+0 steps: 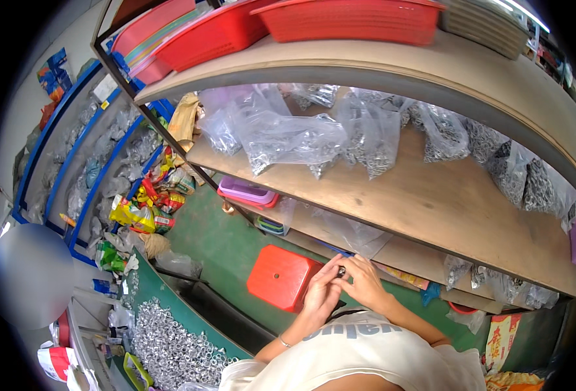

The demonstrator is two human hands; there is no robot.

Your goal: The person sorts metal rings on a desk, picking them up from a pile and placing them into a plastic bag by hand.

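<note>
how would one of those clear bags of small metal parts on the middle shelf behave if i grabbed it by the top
The clear bag of metal parts would probably sag and feel heavy for its size, since it bulges with dense grey pieces. The thin film looks floppy and crumpled, so it may slip or stretch. Lying slumped on the wooden shelf, it seems unlikely to roll.

A: The scene is bright and evenly lit, with a long white strip light (526, 14) glaring at the upper right corner.

B: Shadows are soft. The curved pale wooden shelf board (431, 195) sits partly in the shade of the board above it, darkest toward the back.

A: The clear plastic bags of small metal parts (288, 140) catch small white glints, and the heap of shiny silver metal rings (164, 339) sparkles.

B: Fisheye bending is strong: straight shelf edges bow into arcs, and a black vignette rims the frame.

A: Detail softens toward the edges. A smooth grey blurred oval (30, 274) covers a patch at the left.

B: The middle is fairly sharp, though the two bare hands (343, 283) look slightly soft.
</note>
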